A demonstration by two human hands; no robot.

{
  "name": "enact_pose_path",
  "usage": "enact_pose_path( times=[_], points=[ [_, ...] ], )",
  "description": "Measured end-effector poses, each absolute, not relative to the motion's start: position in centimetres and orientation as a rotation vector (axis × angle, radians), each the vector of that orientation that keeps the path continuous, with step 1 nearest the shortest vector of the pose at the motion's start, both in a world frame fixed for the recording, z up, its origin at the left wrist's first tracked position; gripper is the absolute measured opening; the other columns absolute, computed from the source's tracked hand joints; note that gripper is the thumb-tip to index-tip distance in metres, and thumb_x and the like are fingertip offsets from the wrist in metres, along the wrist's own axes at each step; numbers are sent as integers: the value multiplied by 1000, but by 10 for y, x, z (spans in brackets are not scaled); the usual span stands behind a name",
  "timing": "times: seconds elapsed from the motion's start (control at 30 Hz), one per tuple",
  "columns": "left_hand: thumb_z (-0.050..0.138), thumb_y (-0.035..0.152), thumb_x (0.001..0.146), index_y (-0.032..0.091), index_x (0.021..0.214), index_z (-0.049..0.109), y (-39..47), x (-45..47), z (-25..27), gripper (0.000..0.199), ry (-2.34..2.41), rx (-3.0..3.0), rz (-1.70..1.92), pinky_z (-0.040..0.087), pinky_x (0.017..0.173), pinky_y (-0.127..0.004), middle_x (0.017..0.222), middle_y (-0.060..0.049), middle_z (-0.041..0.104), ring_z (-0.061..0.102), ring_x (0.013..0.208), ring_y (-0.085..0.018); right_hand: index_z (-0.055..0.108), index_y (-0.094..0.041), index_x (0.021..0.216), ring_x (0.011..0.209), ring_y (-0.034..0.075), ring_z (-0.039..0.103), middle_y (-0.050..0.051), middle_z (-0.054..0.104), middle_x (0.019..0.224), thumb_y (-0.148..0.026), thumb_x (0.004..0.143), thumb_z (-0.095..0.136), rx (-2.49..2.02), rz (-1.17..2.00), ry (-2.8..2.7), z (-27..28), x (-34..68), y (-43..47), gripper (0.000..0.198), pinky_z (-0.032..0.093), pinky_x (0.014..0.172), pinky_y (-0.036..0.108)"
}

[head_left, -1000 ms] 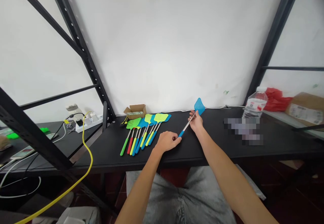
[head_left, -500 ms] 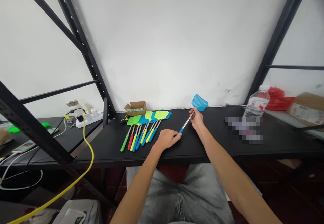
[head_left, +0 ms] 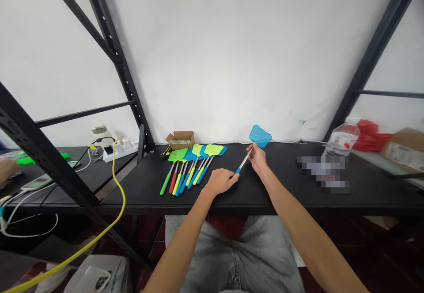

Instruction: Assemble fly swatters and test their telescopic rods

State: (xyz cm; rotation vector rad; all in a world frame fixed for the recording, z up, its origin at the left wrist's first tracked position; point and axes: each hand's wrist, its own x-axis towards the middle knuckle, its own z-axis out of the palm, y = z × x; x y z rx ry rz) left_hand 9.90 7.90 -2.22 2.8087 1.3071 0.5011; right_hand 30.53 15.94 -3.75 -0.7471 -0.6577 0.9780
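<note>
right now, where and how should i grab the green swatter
Probably by its green handle, from above and the near left: that grip is the near end, outermost on the left, with the red handle close on its right.

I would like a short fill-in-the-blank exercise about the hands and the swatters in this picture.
The held swatter has a ____ mesh head.
The hand nearer that head is the ____ one.
The leftmost swatter handle on the desk is ____.
The second handle from the left is ____.
Missing words: blue; right; green; red.
</note>
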Motion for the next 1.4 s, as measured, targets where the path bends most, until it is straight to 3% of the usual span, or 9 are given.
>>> enact_pose_path(
  times=[1.2, 1.4],
  points=[
    [25, 52, 98, 20, 71, 68, 79, 99, -22, 61, 1415, 2733, 568, 29, 62, -27, 70, -8, 67, 61, 70, -19, 66, -18, 72, 56, 12, 58, 6, 72, 71, -55, 72, 72, -773, 1124, -1011, -29, 281, 136, 38, 40, 48, 21],
    [27, 50, 99, 20, 68, 62, 80, 99, -21, 56, 1406, 2736, 622, 27, 60, -27, 68, -5, 65, 60, 69, -17, 67, -19, 79, 62, 13, 65, 5, 74, 81, -50, 75, 73, -631, 1199, -897, -27, 273, 136, 31, 47, 53, 23]
  ],
)
